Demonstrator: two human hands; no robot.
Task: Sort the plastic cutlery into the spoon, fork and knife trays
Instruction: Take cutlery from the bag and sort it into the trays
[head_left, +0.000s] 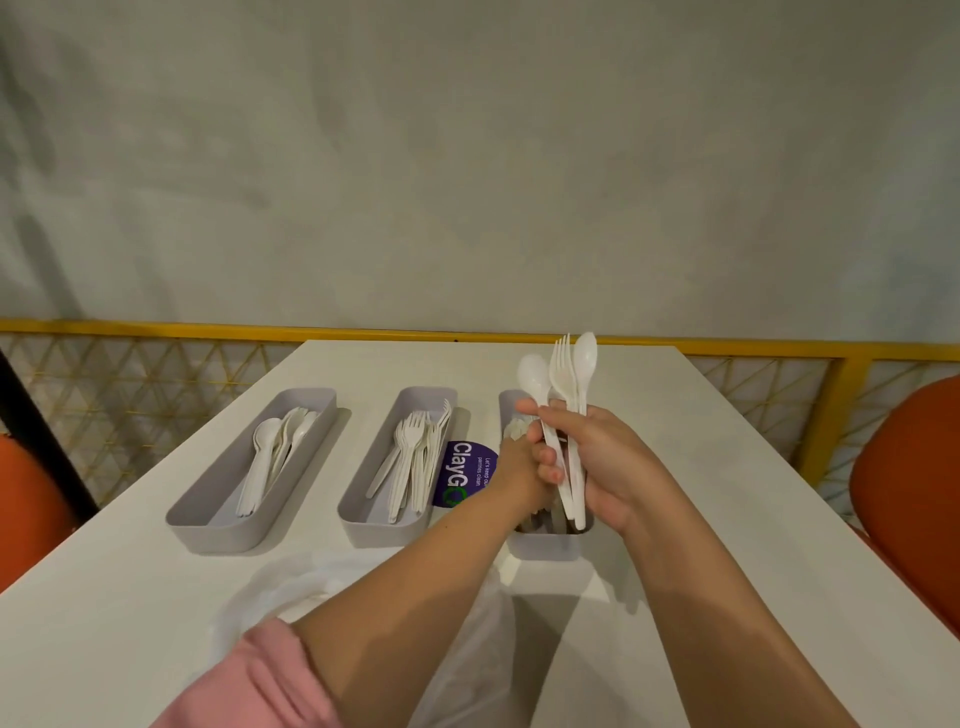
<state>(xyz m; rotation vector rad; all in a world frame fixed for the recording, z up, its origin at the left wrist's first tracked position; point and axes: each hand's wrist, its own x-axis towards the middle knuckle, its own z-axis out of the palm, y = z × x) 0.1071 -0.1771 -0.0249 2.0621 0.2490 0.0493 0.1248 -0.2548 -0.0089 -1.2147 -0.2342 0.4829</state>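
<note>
Cutlery bundle (563, 379) of smooth white plastic spoons and forks stands upright at centre right, where we clasp it in our right hand (597, 457). Our left hand (517, 462) reaches behind it over the right tray (543, 548); we cannot tell its grip. At centre left, the rounded grey oblong spoon tray (208, 514) and fork tray (363, 525) sit on the matte white table (727, 519).

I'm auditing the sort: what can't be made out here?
Head view only.
Right tray: contents covered by the left hand and right hand.
Left hand's grip: fingers hidden behind the right hand.
Cutlery bundle in the right hand: pieces overlap, count unclear.
Sticker: small print too small to read.
</note>
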